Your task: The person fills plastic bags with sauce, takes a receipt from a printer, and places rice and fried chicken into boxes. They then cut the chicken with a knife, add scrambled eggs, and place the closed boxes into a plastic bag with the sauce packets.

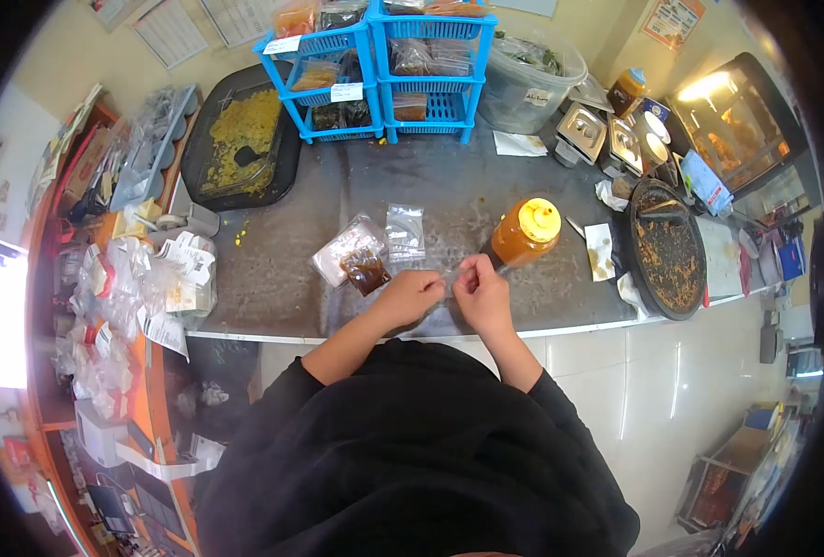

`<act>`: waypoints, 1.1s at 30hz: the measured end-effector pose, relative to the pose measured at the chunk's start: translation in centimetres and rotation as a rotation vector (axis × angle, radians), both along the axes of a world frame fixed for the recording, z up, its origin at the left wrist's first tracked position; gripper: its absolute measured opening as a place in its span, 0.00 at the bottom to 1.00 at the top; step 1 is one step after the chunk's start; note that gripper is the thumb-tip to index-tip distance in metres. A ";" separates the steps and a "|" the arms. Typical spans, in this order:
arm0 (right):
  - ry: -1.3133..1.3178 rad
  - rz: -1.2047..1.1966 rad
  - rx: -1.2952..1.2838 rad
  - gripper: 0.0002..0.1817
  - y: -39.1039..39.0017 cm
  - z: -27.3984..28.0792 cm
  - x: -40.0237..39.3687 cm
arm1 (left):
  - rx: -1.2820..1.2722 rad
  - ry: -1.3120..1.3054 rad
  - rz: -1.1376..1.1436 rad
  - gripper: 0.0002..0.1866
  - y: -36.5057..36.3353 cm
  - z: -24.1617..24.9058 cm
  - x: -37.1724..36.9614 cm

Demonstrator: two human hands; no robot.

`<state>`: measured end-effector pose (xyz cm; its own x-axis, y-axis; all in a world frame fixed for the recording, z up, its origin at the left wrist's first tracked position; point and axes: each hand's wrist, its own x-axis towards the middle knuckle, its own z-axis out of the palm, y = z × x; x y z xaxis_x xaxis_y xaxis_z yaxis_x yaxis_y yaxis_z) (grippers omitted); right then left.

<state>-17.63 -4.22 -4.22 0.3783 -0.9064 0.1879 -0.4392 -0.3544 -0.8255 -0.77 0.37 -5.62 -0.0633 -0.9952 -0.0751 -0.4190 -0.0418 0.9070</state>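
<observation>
My left hand (414,295) and my right hand (482,295) are close together above the front edge of the counter, fingers pinched. Between their fingertips a small clear plastic bag (449,277) shows faintly; its outline is hard to see. Just behind my left hand lies a small bag of dark brown sauce (365,271), partly over a stack of clear plastic bags (341,245). Another flat clear zip bag (405,232) rests beside them. To the right of my right hand stands a squeeze bottle (527,232) of orange-brown sauce with a yellow lid.
Blue stacked baskets (379,84) hold bagged goods at the back. A black tray (243,139) of yellow food sits back left. On the right are a round dark pan (667,251), metal containers (581,132) and paper napkins (600,252). Plastic bags (105,306) crowd the left shelf.
</observation>
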 end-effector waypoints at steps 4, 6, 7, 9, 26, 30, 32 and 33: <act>0.136 0.324 -0.249 0.06 1.1 2.0 -1.4 | 0.034 -0.221 0.008 0.12 -0.8 1.6 1.4; 0.147 0.392 -0.251 0.06 1.5 3.3 -1.7 | 0.200 -0.115 -0.081 0.15 -1.4 2.3 2.0; 0.122 0.391 -0.267 0.06 1.6 3.5 -1.9 | 0.173 0.075 -0.108 0.17 -1.4 2.0 1.7; 0.106 0.399 -0.272 0.05 1.8 3.2 -2.3 | 0.285 0.538 -0.254 0.25 -0.9 2.7 1.1; 0.035 -0.446 -0.111 0.46 -6.6 -3.5 -4.5 | 0.056 0.528 -0.120 0.47 0.1 6.6 -0.1; 0.181 -0.257 -0.579 0.40 -6.5 -0.1 -4.7 | -0.024 0.409 -0.098 0.50 0.6 7.8 1.2; 0.285 -0.165 -0.856 0.35 -7.0 3.3 -5.0 | -0.050 0.357 -0.093 0.51 0.8 8.2 1.4; 0.324 -0.166 -0.954 0.30 -7.5 4.2 -5.1 | -0.063 0.335 -0.089 0.52 0.7 8.3 1.4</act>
<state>-22.70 -11.70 -0.03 0.4220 -0.4780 0.7703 -0.6949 -0.7163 -0.0638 0.64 1.09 2.69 -0.1608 -0.9866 0.0261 -0.0972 0.0421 0.9944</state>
